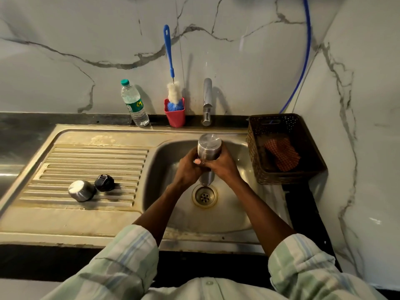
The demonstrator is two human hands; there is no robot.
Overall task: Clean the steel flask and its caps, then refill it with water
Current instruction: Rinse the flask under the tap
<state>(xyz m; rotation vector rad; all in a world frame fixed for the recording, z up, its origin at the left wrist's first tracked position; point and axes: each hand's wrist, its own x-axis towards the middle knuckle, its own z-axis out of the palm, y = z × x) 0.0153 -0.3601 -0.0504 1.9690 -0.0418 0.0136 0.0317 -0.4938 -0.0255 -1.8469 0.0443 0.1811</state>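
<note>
The steel flask (pixel 209 146) is held upside down over the sink basin (pixel 233 215), its flat base up and its mouth pointing at the drain (pixel 204 196). My left hand (pixel 187 167) and my right hand (pixel 223 164) both grip its middle from either side. The steel outer cap (pixel 81 190) and the black inner cap (pixel 104 182) lie side by side on the ribbed drainboard (pixel 91 167), left of the basin. The tap (pixel 207 100) stands behind the flask; no water stream is visible.
A red cup (pixel 175 118) holding a blue-handled bottle brush (pixel 171 68) and a plastic water bottle (pixel 134 103) stand at the back wall. A brown basket (pixel 255 152) with a checked cloth (pixel 282 154) sits right of the basin. A blue hose (pixel 305 61) runs down the wall.
</note>
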